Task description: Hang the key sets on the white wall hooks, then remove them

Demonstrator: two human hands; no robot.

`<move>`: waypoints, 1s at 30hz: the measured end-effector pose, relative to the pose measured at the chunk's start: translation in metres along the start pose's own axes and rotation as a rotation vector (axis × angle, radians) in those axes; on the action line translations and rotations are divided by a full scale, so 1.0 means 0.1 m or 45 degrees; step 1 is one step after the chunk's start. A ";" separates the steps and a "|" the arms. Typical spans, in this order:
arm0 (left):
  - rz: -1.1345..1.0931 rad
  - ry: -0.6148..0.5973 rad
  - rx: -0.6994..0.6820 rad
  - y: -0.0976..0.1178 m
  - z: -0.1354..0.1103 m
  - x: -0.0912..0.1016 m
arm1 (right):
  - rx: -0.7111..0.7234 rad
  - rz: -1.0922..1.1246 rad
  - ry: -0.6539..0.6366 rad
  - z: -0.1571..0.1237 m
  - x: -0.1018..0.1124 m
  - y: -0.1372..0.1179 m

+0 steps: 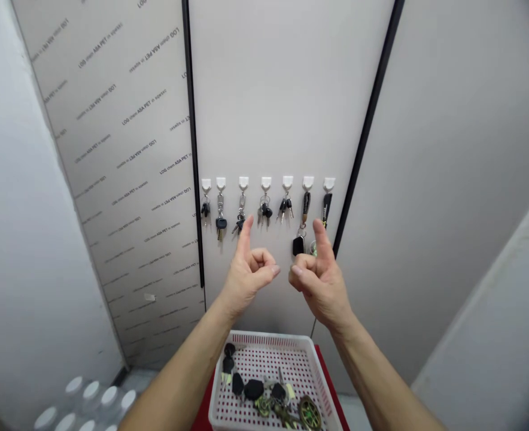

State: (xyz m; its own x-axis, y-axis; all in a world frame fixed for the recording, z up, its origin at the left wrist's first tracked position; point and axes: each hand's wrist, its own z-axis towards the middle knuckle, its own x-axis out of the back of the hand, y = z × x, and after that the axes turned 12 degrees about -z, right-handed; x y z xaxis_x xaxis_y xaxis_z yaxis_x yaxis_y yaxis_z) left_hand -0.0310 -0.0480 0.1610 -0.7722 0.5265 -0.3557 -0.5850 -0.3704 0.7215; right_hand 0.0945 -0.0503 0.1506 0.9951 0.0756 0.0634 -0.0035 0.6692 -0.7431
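My left hand (pixel 249 275) and my right hand (pixel 321 275) are raised in front of a pale panel. Each has its index finger stretched upward, the thumb apart from it and the other fingers curled; neither holds anything. Behind the left fingertip hangs a key bunch (pixel 241 220), partly covered. Near the right index finger hang a black key fob (pixel 298 245) on a dark strap and a black strap (pixel 327 206), its lower end hidden by the hand. Between the hands hang more key bunches, one with black-headed keys (pixel 265 211), another fanned out (pixel 285 208).
Several white hooks (pixel 265 183) run in a row across the panel (pixel 286 90). Below my hands, a white perforated basket (pixel 271 339) holds loose keys, fobs and a round brass-coloured piece (pixel 309 413), on something red. Bottles with white caps (pixel 91 390) stand at lower left.
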 end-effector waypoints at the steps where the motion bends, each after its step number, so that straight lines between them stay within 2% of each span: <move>1: -0.006 0.000 0.015 -0.04 0.01 0.00 | -0.012 0.005 0.002 0.00 -0.01 0.02; 5: 0.053 0.051 0.106 -0.32 -0.01 0.10 | -0.129 -0.070 -0.004 -0.06 -0.04 0.24; 7: 0.193 0.072 0.283 -0.52 -0.09 0.23 | -0.293 -0.214 -0.102 -0.10 0.01 0.44; 9: 0.402 0.016 0.553 -0.71 -0.18 0.41 | -0.473 -0.439 -0.186 -0.08 0.15 0.64; 10: 0.494 -0.003 0.649 -0.78 -0.20 0.50 | -0.523 -0.559 -0.131 -0.03 0.26 0.71; 11: 0.545 0.012 0.691 -0.82 -0.21 0.59 | -0.530 -0.663 0.006 0.04 0.39 0.75; 14: 0.594 0.155 0.617 -0.77 -0.09 0.73 | -0.367 -0.917 0.551 0.41 0.81 0.75; 16: 0.618 0.208 0.565 -0.70 0.05 0.72 | -0.308 -1.105 0.694 0.67 1.02 0.70; 19: 0.649 0.157 0.578 -0.71 0.22 0.62 | -0.321 -1.239 0.646 0.93 1.15 0.70; 22: 0.635 0.053 0.578 -0.86 0.25 0.56 | -0.311 -1.272 0.597 1.02 1.13 0.75; 24: 0.646 0.016 0.579 -0.94 0.25 0.55 | -0.291 -1.286 0.625 1.05 1.11 0.72; 28: 0.801 0.025 0.550 -0.98 0.42 0.51 | -0.215 -1.233 0.711 1.22 1.12 0.44; 30: 0.903 0.081 0.495 -1.00 0.64 0.42 | -0.191 -1.112 0.650 1.28 1.11 0.27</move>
State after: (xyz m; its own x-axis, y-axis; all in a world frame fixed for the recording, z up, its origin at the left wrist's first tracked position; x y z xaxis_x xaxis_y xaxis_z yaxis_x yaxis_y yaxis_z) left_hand 0.0106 0.0599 0.1116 -0.9463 0.2174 0.2392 0.1681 -0.3009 0.9387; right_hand 0.1920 0.0710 0.2229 0.5673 -0.7417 0.3578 0.7209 0.2372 -0.6512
